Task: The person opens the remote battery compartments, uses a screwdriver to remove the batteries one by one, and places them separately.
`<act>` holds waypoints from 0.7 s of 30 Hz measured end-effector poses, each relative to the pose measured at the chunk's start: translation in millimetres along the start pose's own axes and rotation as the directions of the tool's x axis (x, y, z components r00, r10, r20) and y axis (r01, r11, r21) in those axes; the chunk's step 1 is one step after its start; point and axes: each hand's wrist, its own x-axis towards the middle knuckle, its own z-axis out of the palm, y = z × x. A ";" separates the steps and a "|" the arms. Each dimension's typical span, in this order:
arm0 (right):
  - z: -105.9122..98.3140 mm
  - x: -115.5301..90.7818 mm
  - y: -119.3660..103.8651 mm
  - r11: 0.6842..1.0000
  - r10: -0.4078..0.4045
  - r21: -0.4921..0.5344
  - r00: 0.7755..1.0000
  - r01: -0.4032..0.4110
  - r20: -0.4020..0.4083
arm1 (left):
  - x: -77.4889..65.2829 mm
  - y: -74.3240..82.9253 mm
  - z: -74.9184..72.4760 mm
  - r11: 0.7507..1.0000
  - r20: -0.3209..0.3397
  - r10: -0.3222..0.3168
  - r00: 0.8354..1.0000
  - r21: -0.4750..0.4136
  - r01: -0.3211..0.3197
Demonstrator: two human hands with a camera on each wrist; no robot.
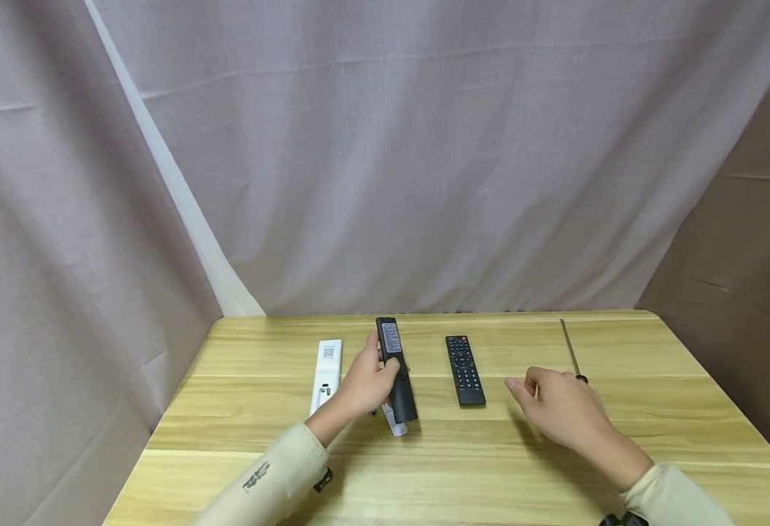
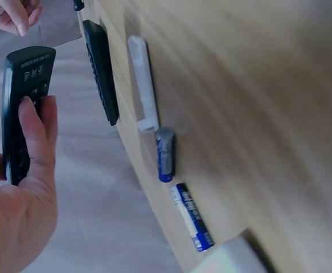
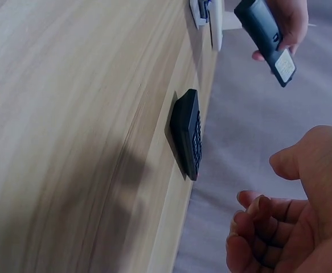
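My left hand (image 1: 367, 376) holds a black remote control (image 1: 397, 372) above the table, its labelled back toward the head camera and its buttons toward the left wrist camera. My right hand (image 1: 559, 405) hovers with loosely curled fingers and nothing in them. Left of it, a second black remote control (image 1: 465, 371) lies buttons up on the table. Beneath the held remote is a white plastic cover (image 2: 143, 82), near two blue batteries (image 2: 166, 154) in the left wrist view. To the left lies a white remote control (image 1: 327, 365), face down, its battery compartment uncovered.
A thin metal shaft (image 1: 570, 347) with a black end lies behind my right hand, which hides the remainder. The wooden table (image 1: 424, 475) meets grey cloth (image 1: 424, 183) at its back edge, and cloth also hangs at both sides.
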 end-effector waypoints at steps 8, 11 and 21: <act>2.9 -8.7 -7.8 1.000 -0.009 0.013 1.000 0.008 0.015 | -15.7 -4.0 -6.7 0.966 0.017 0.062 0.998 -0.252 -0.056; 4.3 -10.9 -11.2 0.999 -0.029 0.017 1.000 0.029 -0.002 | -17.3 -1.6 -8.8 0.957 -0.007 0.067 0.998 -0.281 -0.066; 15.2 -18.0 -31.0 0.968 -0.238 0.082 0.971 0.236 0.024 | -22.2 6.2 -6.6 0.945 -0.026 0.075 0.997 -0.318 -0.080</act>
